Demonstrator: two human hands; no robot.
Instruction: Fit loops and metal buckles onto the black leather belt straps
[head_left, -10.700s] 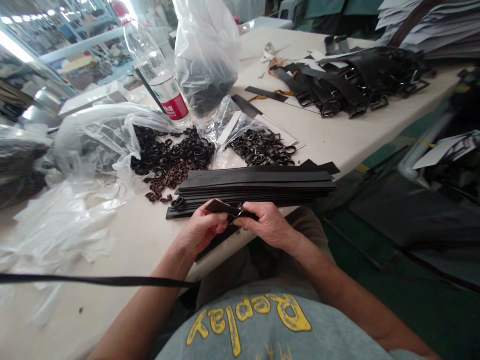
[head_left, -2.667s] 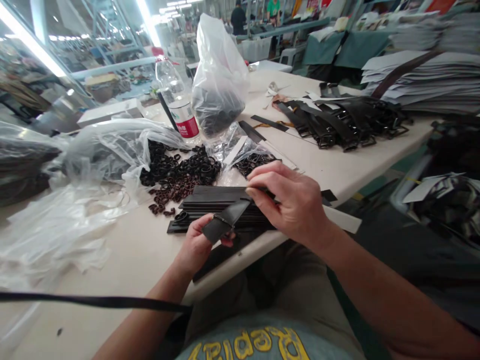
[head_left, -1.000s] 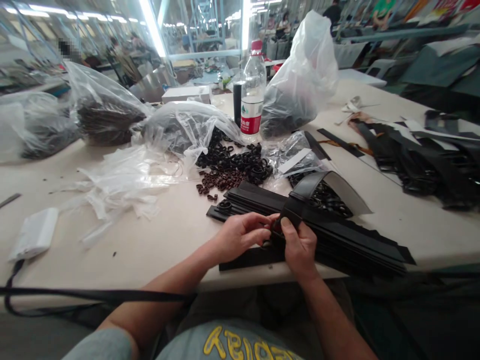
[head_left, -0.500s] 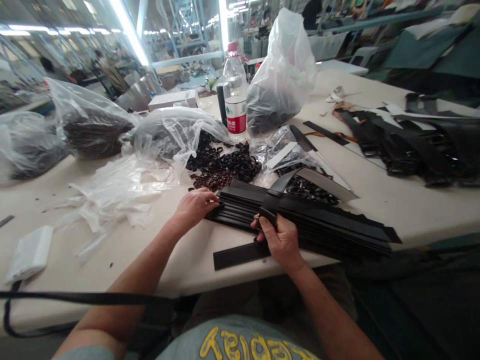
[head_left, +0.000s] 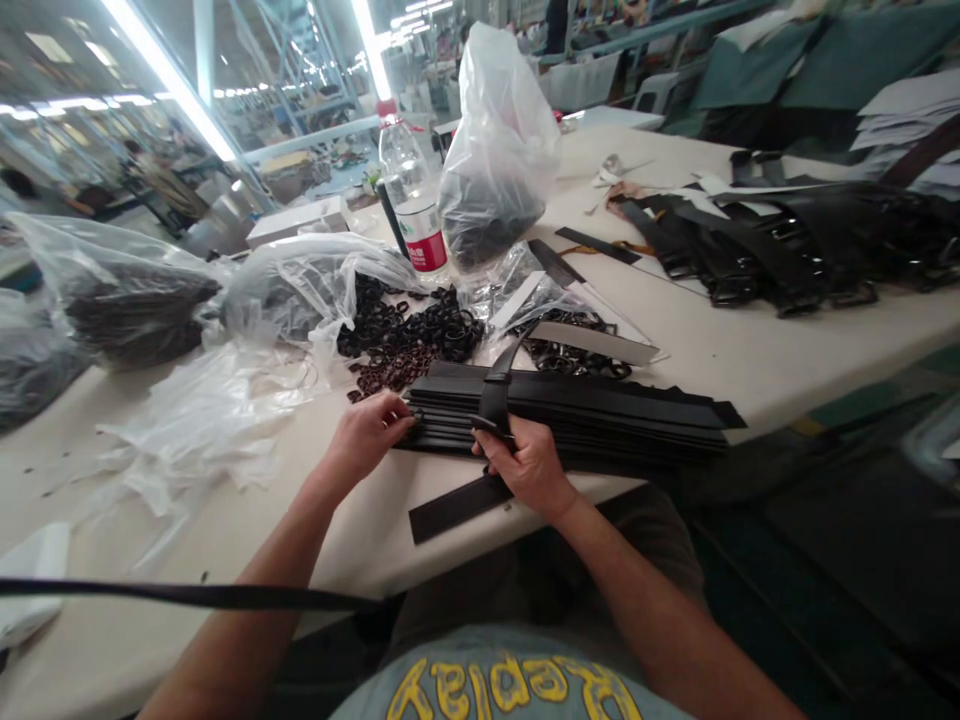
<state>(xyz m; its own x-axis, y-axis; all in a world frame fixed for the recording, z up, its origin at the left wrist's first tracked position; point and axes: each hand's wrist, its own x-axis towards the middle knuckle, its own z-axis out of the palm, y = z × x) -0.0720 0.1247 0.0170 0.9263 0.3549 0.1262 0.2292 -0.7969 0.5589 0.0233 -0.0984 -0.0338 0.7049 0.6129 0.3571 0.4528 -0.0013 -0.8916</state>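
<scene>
The right hand (head_left: pixel 525 465) is closed around a single black leather strap (head_left: pixel 495 390), thumb on top and fingers wrapped beneath. This strap bends up from the hand, crosses over a flat stack of long black leather straps (head_left: pixel 615 410) and ends beyond it, its tip lying on a clear plastic bag of dark metal rings (head_left: pixel 570 352). The stack lies on the white tabletop (head_left: pixel 712 340) close to its near edge, straight ahead of the person.

The left hand (head_left: pixel 366 437) rests on the tabletop at the stack's left end, its curled fingertips touching the strap ends; whether it grips anything there cannot be told.

Another flat black strap piece (head_left: pixel 456 506) lies at the tabletop's edge, just beside the right hand and partly under it.

Behind the stack sits a loose heap of small black and brown leather loops (head_left: pixel 409 335), spilling out of a crumpled clear plastic bag (head_left: pixel 300 285). Further back stand a clear plastic water bottle with a red label (head_left: pixel 412 205) and an upright clear bag of dark parts (head_left: pixel 495 160). Well apart to the right lies a heap of black buckled belts (head_left: pixel 757 245).
</scene>
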